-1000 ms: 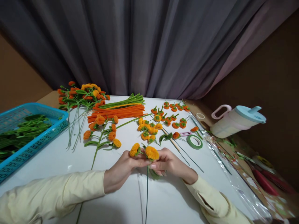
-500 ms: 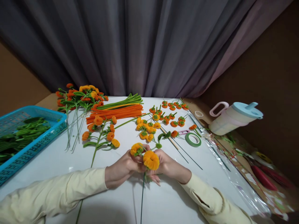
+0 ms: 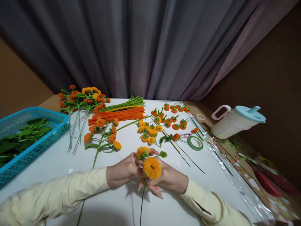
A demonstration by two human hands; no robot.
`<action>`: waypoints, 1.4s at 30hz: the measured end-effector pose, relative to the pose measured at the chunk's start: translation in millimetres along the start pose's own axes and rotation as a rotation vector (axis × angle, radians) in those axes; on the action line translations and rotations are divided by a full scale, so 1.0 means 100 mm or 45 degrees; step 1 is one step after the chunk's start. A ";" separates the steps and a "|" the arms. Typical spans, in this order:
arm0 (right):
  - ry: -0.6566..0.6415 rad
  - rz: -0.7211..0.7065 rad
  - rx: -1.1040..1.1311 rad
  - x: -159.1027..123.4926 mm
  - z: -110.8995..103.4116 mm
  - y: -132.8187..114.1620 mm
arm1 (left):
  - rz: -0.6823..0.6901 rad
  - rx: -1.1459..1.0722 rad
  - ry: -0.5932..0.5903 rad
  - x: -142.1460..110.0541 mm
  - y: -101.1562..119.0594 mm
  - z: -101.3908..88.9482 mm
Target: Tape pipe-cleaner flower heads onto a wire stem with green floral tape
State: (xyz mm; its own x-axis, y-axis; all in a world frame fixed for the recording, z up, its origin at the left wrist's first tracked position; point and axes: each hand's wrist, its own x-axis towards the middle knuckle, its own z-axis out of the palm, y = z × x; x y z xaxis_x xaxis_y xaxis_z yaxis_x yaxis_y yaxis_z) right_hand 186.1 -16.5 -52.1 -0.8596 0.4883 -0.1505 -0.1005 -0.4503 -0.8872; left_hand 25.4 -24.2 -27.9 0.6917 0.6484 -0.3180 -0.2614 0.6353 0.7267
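Observation:
Near the front middle of the table, my left hand and my right hand meet around a fuzzy pipe-cleaner flower stem. A large yellow-orange bloom faces me and hides several fingertips. Behind it sits a second yellow bloom with green sepals, and a small green leaf bud sticks out to the right. My left fingers pinch from the left side. On the right, my fingers curl behind the bloom, the lower ones extending below it. The thin dark stem runs down toward me.
A finished-looking orange flower spray lies left of centre, with orange pipe cleaners behind. Loose yellow heads, green tape and wires lie ahead. A blue basket stands left; a tumbler and red-handled tool are right.
Both hands and the flower stem have dropped slightly toward me. My right hand's lower fingers now show further out beneath the bloom, and the leaf bud has shifted down and right. The view has shifted slightly.

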 end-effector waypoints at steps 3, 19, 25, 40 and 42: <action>0.044 -0.002 0.110 -0.02 0.03 0.01 | -0.025 0.045 -0.060 0.01 0.03 0.06; 0.539 -0.333 -0.386 -0.19 0.32 -0.12 | 0.302 0.334 0.237 -0.20 0.02 0.19; 0.458 -0.288 -0.269 -0.16 0.25 -0.09 | 0.295 0.209 0.249 -0.16 0.02 0.25; 0.357 -0.199 -0.001 -0.13 0.10 0.00 | 0.216 0.092 0.007 -0.07 -0.05 0.12; 0.443 -0.246 -0.044 -0.16 0.14 0.00 | 0.241 0.181 0.051 -0.12 -0.05 0.12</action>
State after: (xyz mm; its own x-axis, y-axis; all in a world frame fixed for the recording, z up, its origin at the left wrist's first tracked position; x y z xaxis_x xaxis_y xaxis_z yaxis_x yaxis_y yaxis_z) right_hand 192.8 -34.6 -44.1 -0.6049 0.7883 -0.1128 -0.2218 -0.3028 -0.9269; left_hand 27.0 -39.9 -20.1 0.6116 0.7682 -0.1894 -0.2845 0.4368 0.8534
